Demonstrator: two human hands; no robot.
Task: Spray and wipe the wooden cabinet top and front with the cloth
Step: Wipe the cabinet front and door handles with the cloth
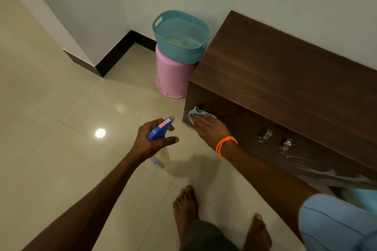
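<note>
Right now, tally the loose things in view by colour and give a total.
Blue: 2, the spray bottle in the left hand and the cloth under the right hand
Teal: 1, basket
Pink: 1, bucket
Orange: 1, wristband
Total: 5

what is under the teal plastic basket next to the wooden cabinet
The teal perforated plastic basket sits on an upturned pink plastic bucket standing on the tiled floor. The basket covers the bucket's top face, so that cannot be seen.
</note>
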